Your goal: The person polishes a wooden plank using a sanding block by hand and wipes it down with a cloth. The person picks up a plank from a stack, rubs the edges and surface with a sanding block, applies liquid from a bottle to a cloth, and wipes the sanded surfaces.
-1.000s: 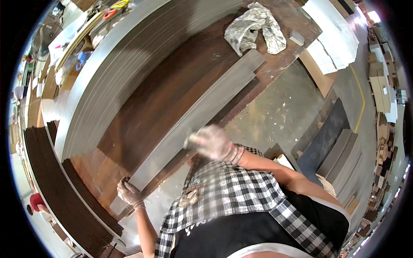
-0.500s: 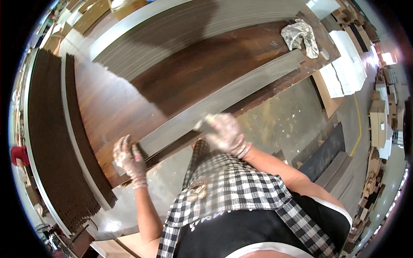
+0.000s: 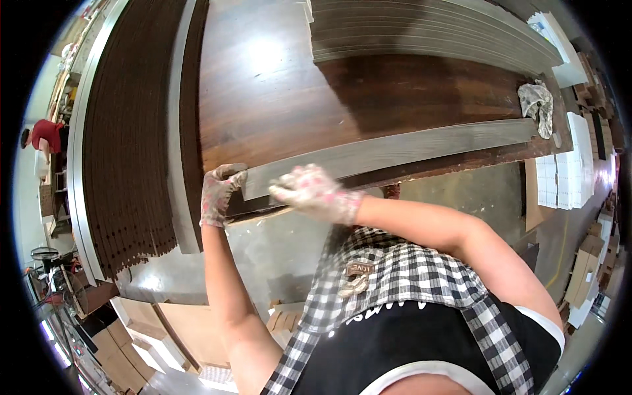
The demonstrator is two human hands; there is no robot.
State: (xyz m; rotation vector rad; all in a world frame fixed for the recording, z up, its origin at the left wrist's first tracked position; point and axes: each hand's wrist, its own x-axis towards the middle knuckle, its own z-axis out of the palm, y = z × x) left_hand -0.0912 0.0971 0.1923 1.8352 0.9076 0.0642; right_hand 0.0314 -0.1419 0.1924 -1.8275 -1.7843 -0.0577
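Here, going from my left: a stack of dark slats (image 3: 128,151), long and thin, lies along the left edge of the worktop (image 3: 276,99), with a grey strip (image 3: 176,131) beside it.

Left hand (image 3: 220,196), in a speckled glove: its grip is closed over the near end of the long grey plank (image 3: 395,153), fingers curled onto the top face at the corner. The plank end sits right in that grip, at the worktop's front edge.

Right hand (image 3: 309,192), same kind of glove, blurred: it lies against the plank's front edge, just beside the left hand. I cannot tell whether its grip is spread or pressed together.

The plank itself lies flat on the dark brown worktop, running from my hands away to the right along the front edge.

Further back, a stack of grey planks (image 3: 421,33), fanned a little. At the far right end of the plank, a crumpled grey rag (image 3: 538,105). Beyond it, stacks of white sheets (image 3: 563,174) near the floor.
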